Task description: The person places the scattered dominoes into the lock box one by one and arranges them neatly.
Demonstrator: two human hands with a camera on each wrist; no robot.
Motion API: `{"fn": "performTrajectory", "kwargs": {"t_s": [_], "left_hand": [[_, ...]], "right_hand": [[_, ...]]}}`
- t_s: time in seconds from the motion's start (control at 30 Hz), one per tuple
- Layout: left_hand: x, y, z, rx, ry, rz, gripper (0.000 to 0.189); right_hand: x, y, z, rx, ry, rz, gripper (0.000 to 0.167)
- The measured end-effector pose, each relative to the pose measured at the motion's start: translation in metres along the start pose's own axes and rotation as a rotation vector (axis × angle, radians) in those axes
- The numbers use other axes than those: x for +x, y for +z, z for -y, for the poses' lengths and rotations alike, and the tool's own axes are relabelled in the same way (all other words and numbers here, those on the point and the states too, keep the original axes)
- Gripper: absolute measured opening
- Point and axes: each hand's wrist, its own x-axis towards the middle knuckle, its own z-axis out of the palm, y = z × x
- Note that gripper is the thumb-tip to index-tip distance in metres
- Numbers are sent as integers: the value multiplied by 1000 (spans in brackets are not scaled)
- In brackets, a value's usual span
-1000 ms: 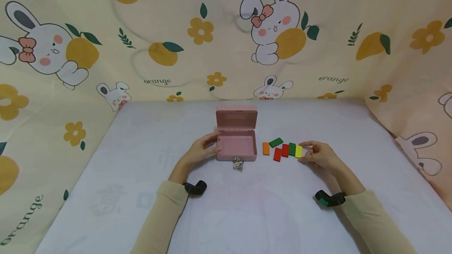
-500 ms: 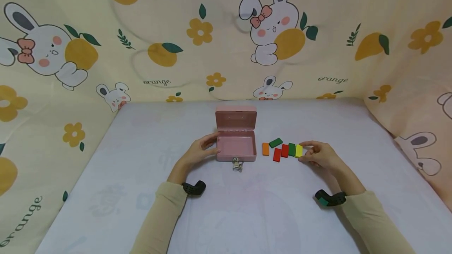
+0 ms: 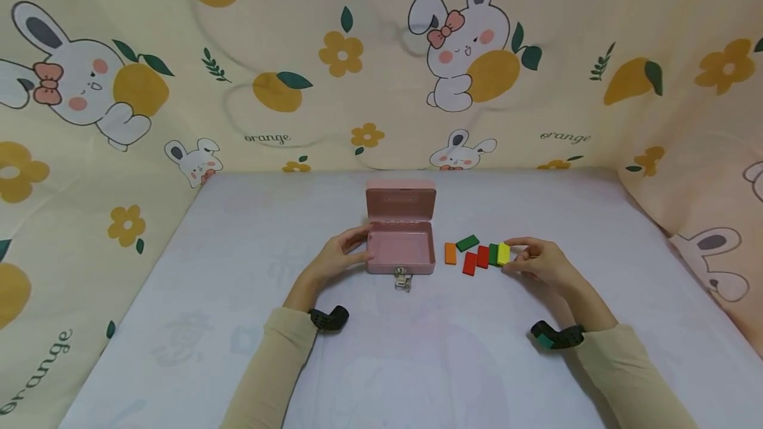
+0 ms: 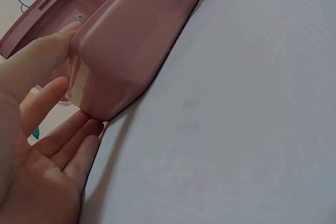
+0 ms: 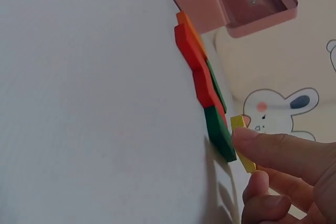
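A pink metal cash box [image 3: 401,250] stands with its lid [image 3: 401,204] raised and a lock with keys [image 3: 402,279] at its front. My left hand [image 3: 340,255] touches the box's left side, thumb by the rim and fingers fairly straight along the wall. At the right, my right hand [image 3: 539,261] pinches a yellow domino [image 3: 503,254] between thumb and fingers. In the right wrist view this yellow domino [image 5: 243,145] is tilted beside the green domino [image 5: 219,132]. The inside floor of the box is bare.
Between box and right hand lie an orange domino [image 3: 450,253], a green domino [image 3: 467,243] set aslant, and two red dominoes [image 3: 469,263]. Another green one [image 3: 493,255] adjoins the yellow. A printed cloth [image 3: 334,104] hangs behind the white table [image 3: 417,363].
The yellow domino has shifted slightly left and tilted, now overlapping more of the green one beside it. The left hand and the box keep their places.
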Motion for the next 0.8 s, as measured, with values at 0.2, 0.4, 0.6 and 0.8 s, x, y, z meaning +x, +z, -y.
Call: {"fn": "performTrajectory", "kwargs": {"t_s": [0.2, 0.4, 0.6, 0.8], "left_hand": [[0, 1, 0, -18, -18, -5, 65], [0, 1, 1, -23, -13, -8, 65], [-1, 1, 0, -2, -33, -9, 65], [-1, 1, -2, -6, -28, -14, 64]], "right_hand": [[2, 3, 6, -42, -34, -28, 61], [4, 5, 14, -66, -30, -45, 60], [5, 8, 23, -60, -36, -39, 59], [6, 11, 31, -59, -53, -35, 59]]}}
